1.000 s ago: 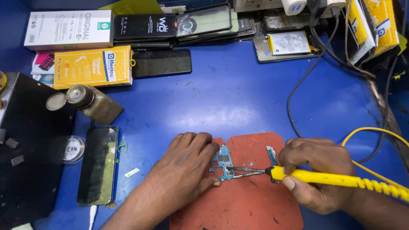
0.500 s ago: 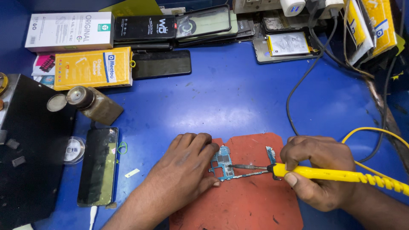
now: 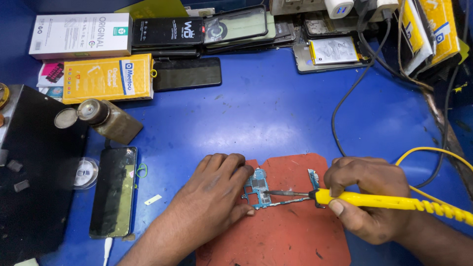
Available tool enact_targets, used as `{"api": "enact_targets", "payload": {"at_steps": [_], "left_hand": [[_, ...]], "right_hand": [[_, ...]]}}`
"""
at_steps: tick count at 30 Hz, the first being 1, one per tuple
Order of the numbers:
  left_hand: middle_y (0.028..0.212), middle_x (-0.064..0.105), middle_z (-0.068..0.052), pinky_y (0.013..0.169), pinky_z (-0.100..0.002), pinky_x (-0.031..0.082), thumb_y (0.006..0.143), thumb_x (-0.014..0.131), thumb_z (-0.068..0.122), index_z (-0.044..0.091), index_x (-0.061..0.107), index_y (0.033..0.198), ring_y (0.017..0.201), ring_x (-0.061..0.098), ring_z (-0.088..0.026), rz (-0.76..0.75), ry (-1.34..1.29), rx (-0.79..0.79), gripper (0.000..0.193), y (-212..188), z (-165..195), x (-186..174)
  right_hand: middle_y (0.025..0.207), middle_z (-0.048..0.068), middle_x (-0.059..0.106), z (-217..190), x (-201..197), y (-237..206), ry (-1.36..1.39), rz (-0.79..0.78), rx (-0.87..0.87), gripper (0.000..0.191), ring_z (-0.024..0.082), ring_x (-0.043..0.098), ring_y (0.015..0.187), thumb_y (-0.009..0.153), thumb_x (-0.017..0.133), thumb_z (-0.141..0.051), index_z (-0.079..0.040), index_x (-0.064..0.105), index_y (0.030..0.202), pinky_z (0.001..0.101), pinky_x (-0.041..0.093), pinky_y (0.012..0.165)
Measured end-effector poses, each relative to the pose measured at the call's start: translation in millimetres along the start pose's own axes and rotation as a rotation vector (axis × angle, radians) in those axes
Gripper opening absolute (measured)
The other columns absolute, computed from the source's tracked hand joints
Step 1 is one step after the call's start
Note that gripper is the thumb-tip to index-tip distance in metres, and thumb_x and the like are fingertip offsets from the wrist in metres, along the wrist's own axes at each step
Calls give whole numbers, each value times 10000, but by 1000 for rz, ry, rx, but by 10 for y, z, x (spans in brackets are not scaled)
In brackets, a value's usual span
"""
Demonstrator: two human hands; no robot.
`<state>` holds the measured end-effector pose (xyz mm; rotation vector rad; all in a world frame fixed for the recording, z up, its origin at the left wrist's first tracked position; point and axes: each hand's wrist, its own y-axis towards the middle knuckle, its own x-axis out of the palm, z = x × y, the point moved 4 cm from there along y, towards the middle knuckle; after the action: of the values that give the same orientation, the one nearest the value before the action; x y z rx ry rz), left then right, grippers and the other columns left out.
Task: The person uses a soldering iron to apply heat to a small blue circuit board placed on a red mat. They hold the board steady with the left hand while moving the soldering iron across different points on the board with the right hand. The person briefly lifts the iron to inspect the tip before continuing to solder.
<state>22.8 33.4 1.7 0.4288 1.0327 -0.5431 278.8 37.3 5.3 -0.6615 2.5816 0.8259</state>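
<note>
While the left hand (image 3: 212, 197) pins the board (image 3: 258, 187) flat on the red mat (image 3: 290, 231), fingers pressed together, right hand (image 3: 367, 197) fingers pinch a yellow iron (image 3: 389, 201) (tip on the board's right edge). Looks like mid-soldering; steady pressure needed next.

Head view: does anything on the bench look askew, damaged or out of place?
A brown bottle lies tipped on its side on the blue table, cap flipped open; no spill shows. The red mat has irregular, cut-looking edges. The opened phone at the back shows its battery.
</note>
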Motion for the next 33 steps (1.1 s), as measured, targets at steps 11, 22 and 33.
{"api": "enact_targets", "payload": {"at_steps": [11,22,33], "left_hand": [[1185,571,-146,998,-456,420,655,868,329,-1,613,1174,1129,529,-344,8,9,9,665,-2,-7,2],[1198,571,-147,1020,-460,405,648,871,331,2,616,1179,1148,523,-347,-7,8,-9,675,7,-9,8],[1188,570,-145,1009,-463,409,652,870,323,7,613,1168,1136,523,-350,-11,-11,-12,658,5,-5,-4]], "right_hand": [[744,45,679,-14,-14,7,15,8,2,129,133,685,628,879,661,-138,-53,580,932,280,565,606],[755,55,689,-9,-8,14,-28,30,8,120,127,669,606,863,666,-121,-54,581,915,277,553,585],[768,57,685,-15,17,12,-25,-1,-12,124,147,683,631,864,662,-134,-61,579,920,285,566,609]]}}
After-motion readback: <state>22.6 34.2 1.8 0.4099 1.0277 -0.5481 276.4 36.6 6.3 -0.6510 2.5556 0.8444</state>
